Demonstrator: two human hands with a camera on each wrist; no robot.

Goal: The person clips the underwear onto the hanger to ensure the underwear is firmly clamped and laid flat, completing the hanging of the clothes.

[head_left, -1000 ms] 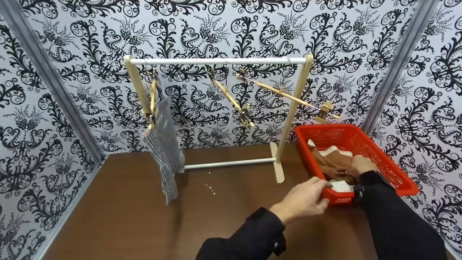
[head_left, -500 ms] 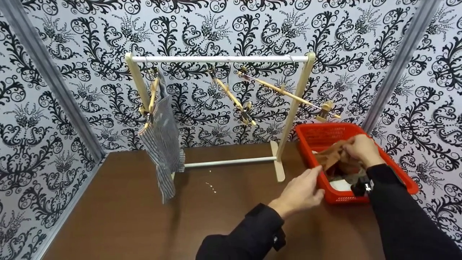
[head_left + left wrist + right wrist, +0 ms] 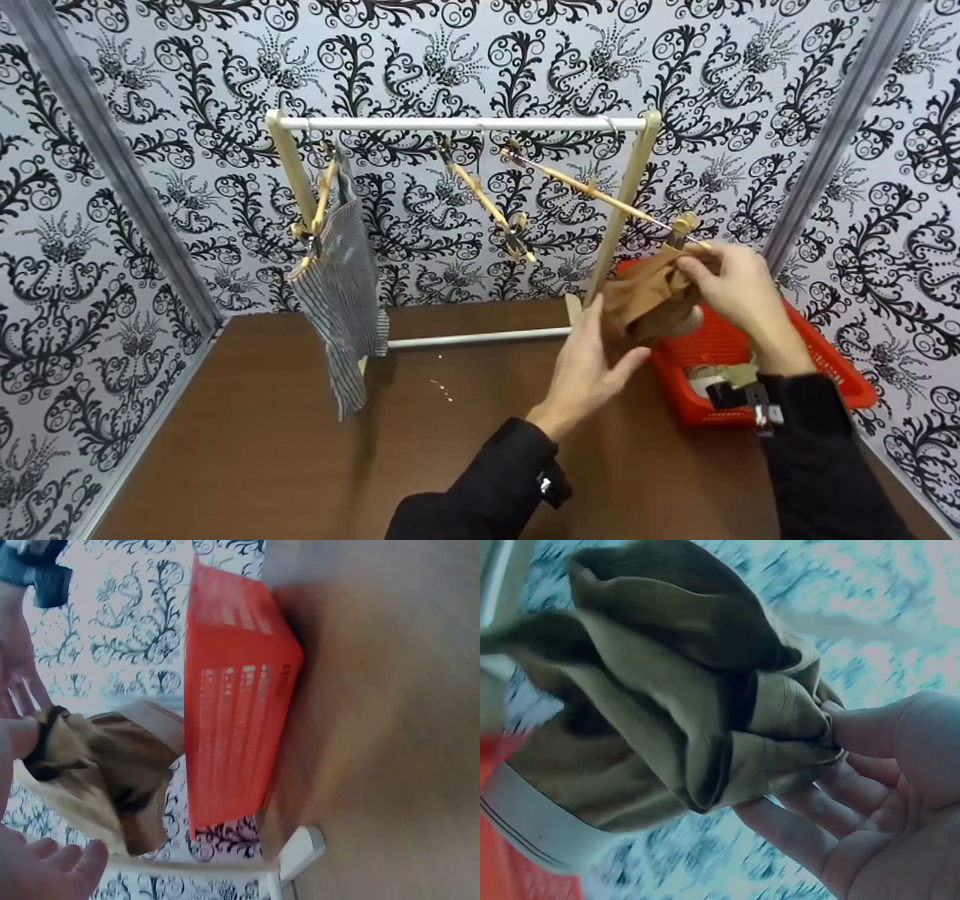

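Note:
A crumpled brown garment [image 3: 649, 300] with a white band at one end hangs in the air above the red basket. My right hand [image 3: 739, 289] pinches its upper edge between thumb and fingers; in the right wrist view the folds of the garment [image 3: 667, 690] bunch at the fingertips. My left hand [image 3: 581, 371] is at the garment's left side with fingers extended and thumb spread. Whether it touches the cloth I cannot tell. Just above the garment is the clip end of the right-hand wooden hanger [image 3: 585, 184].
The red basket [image 3: 832, 367] with some light cloth in it stands right of the white-barred rack [image 3: 465, 124]. A bare middle hanger [image 3: 484, 199] and a left hanger with striped grey cloth [image 3: 341, 300] hang from the bar. Small white specks [image 3: 442, 390] lie on the brown table.
My right hand has lifted the brown garment out of the basket, up and left toward the rack. My left hand has moved from the basket's rim to beside the garment, fingers opening.

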